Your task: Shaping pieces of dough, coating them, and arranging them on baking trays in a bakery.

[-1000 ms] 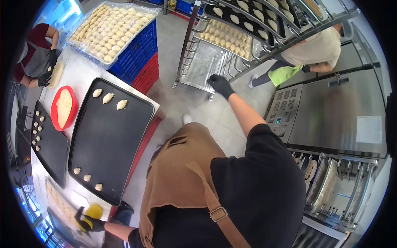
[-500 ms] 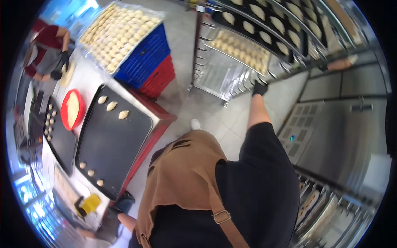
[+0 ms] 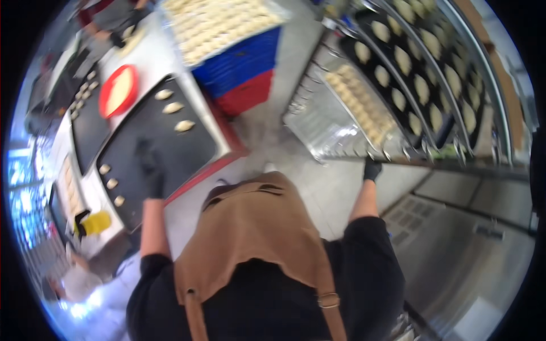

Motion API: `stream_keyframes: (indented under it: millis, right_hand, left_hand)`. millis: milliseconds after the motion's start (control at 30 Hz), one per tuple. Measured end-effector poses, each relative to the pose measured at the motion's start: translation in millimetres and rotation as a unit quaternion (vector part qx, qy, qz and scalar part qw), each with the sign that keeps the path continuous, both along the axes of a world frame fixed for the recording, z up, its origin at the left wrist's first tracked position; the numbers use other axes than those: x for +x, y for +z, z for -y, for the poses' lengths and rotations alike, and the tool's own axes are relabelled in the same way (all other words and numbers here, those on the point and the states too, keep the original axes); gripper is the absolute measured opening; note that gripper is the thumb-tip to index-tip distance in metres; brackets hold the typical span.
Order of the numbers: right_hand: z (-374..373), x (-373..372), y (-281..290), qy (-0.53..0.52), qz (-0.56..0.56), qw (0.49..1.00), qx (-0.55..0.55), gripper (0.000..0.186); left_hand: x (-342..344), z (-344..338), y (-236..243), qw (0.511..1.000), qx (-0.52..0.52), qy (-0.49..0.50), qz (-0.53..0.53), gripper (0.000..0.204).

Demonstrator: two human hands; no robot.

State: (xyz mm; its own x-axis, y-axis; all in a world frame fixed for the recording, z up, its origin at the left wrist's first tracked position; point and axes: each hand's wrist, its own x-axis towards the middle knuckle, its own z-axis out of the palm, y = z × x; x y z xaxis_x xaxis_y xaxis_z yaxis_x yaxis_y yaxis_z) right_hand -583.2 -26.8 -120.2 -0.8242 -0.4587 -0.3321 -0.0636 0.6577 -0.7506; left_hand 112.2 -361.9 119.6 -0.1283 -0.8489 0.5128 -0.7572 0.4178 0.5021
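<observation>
My left hand (image 3: 149, 162), in a black glove, is over the large black baking tray (image 3: 187, 136) on the table. Motion smears its fingers, so I cannot tell whether it touches the tray. Three shaped dough pieces (image 3: 173, 108) lie towards the tray's far edge, and three smaller dough pieces (image 3: 112, 183) lie along its left side. Out to the right, my right hand (image 3: 372, 169), also gloved in black, is closed on the near edge of the metal tray rack (image 3: 335, 158). Black trays of pointed dough pieces (image 3: 421, 90) sit on its upper levels, above a tray of paler pieces (image 3: 361, 105).
A tray of dough pieces (image 3: 219, 23) tops stacked blue and red crates (image 3: 244, 77) beyond the table. On the table are a red bowl (image 3: 133, 85) and a yellow container (image 3: 98, 223). A co-worker's gloved hands (image 3: 122, 37) handle dough. Steel cabinets (image 3: 438, 244) stand at right.
My left hand has come into view over the black tray. My view has turned, and the rack now appears angled differently, with my right hand still at its edge.
</observation>
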Motion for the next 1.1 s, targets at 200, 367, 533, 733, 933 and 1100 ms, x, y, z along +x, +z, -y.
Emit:
stream_keyframes:
  millis: [200, 367, 533, 733, 933, 1100]
  right_hand:
    - [-20.1, 44.9, -15.7, 0.098, 0.199, 0.972, 0.072, 0.043]
    - [46.2, 121.6, 20.5, -0.042, 0.273, 0.949, 0.155, 0.047]
    - [57.6, 187.5, 82.7, -0.034, 0.329, 0.924, 0.191, 0.049]
    - [145.0, 236.5, 169.9, 0.122, -0.189, 0.974, 0.036, 0.036]
    - [221.7, 194.1, 179.2, 0.109, -0.379, 0.919, -0.021, 0.026]
    - [310.3, 149.0, 165.0, 0.219, -0.492, 0.84, -0.061, 0.031]
  left_hand:
    - [-64.7, -33.4, -27.0, 0.96, 0.063, -0.251, -0.104, 0.034]
    - [-28.4, -54.8, -40.4, 0.947, 0.129, -0.28, -0.091, 0.032]
    - [11.2, -45.8, -29.4, 0.929, 0.149, -0.324, -0.096, 0.035]
    - [40.2, -18.2, -4.0, 0.933, 0.128, -0.322, -0.102, 0.034]
    - [36.0, -1.9, 14.3, 0.935, 0.107, -0.323, -0.099, 0.035]
    - [5.5, 0.7, 18.0, 0.922, 0.127, -0.352, -0.098, 0.037]
